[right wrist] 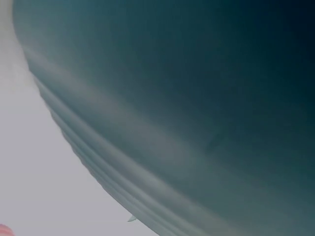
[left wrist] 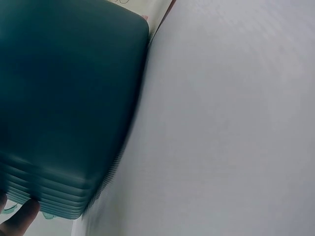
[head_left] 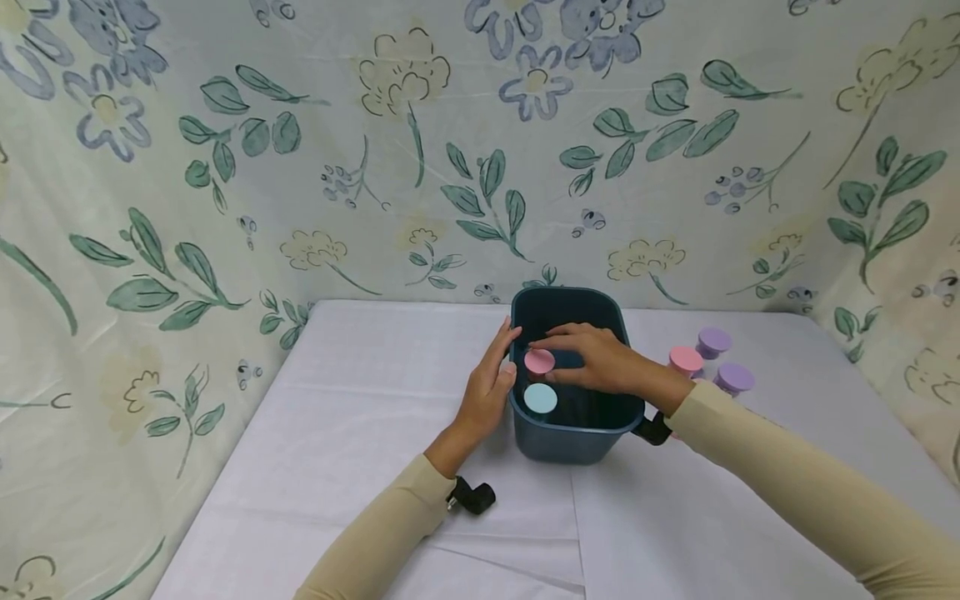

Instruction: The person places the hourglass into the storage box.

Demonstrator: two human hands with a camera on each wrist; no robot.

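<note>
A dark teal plastic bin [head_left: 573,429] stands on the white-clothed table [head_left: 360,417]. Inside it sit a light blue lidded jar [head_left: 540,398] and a pink lidded jar [head_left: 537,363]. My right hand [head_left: 546,357] reaches over the bin's right rim and holds the pink jar between fingers and thumb. My left hand [head_left: 512,348] rests with straight fingers against the bin's left wall. The left wrist view has that outer wall [left wrist: 64,98] close up with one fingertip [left wrist: 19,219] beside it. In the right wrist view only the blurred bin wall [right wrist: 197,98] fills the frame.
To the right of the bin stand another pink jar [head_left: 686,360] and two purple jars [head_left: 713,340] [head_left: 733,377]. A floral cloth [head_left: 420,167] hangs behind and on both sides of the table. White table surface [left wrist: 221,123] spreads left of the bin.
</note>
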